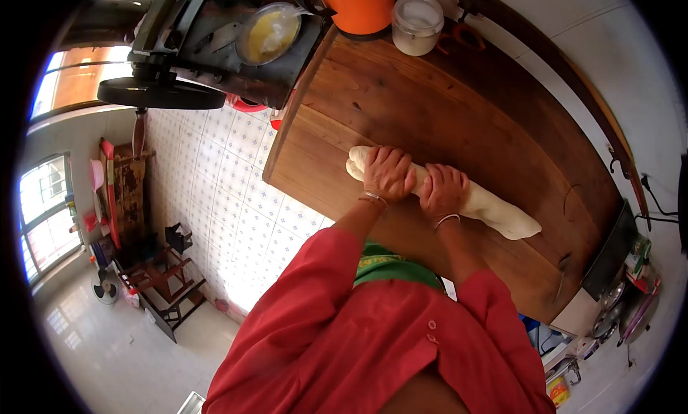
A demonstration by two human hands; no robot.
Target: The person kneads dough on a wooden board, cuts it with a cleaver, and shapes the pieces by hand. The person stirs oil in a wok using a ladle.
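Observation:
A long, thick roll of pale dough (502, 215) lies slantwise across the brown wooden table (459, 106). Near its left end, my left hand (389, 173) presses down with the fingers curled over the top. Right beside it, my right hand (443, 190) grips the middle of the roll in the same way. The left end of the dough looks folded and lumpy, while the longer right part lies uncovered on the wood. Under my palms the dough is hidden.
An orange kettle (357, 7), a lidded jar (417, 24) and orange-handled scissors (462, 39) stand or lie along the far edge. Far left, a bowl of yellow food (269, 34) sits beside a machine with a black flywheel (161, 93). Pans (609, 310) are at the right.

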